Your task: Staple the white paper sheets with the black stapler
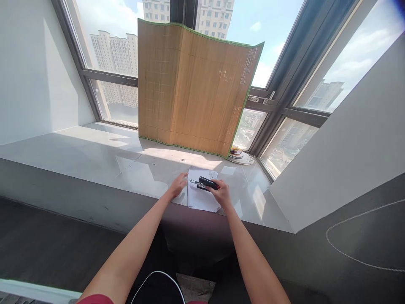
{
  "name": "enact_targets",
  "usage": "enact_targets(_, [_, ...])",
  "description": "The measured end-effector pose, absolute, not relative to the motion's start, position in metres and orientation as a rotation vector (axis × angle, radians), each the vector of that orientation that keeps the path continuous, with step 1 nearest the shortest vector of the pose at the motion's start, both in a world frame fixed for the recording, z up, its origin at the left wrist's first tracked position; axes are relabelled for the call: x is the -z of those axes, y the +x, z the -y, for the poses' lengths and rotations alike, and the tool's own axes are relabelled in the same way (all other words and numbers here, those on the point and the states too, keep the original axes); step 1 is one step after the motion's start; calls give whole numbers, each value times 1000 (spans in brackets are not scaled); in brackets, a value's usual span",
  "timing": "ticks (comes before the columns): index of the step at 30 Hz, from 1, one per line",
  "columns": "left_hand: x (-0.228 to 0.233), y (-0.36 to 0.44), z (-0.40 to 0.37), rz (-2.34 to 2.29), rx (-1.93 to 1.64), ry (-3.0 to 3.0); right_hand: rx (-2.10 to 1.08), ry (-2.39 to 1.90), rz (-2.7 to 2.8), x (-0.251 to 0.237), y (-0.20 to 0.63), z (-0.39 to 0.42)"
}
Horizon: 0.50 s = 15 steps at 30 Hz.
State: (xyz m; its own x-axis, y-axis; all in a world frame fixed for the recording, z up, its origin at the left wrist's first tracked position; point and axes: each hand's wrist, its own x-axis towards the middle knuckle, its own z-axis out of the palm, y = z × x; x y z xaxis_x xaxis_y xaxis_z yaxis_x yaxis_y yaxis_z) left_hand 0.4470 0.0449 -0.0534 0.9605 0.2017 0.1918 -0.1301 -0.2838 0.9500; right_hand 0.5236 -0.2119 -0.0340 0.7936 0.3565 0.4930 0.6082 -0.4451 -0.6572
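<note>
Two hands meet at the sill's front edge: your right hand is closed around the black hand stapler, resting on the white paper sheets; your left hand lies flat, fingers spread, steadying their left edge. Should that hold slacken, the sheets could slide off the pale stone window sill or staple crooked.

High-rise apartment or office room, bare interior. Evidence: wide stone window ledge used as a work surface, big dark-framed windows directly behind the ledge, residential tower blocks visible outside well below and beyond. Bamboo mat stands upright on the ledge against the glass. Plain white walls flank the ledge; dark floor below it.
</note>
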Motion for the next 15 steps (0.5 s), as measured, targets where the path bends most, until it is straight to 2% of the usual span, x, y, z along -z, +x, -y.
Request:
enact_targets(4, [51,451,-54,-226,-309,1351,708,-2054,991,19,498,180])
enact_targets(8, [48,451,-61,-336,-347,1131,963,-2160,1362,16,479,147])
enact_targets(15, [49,455,-63,-396,-388,1030,1136,-2143,1632,23,472,131])
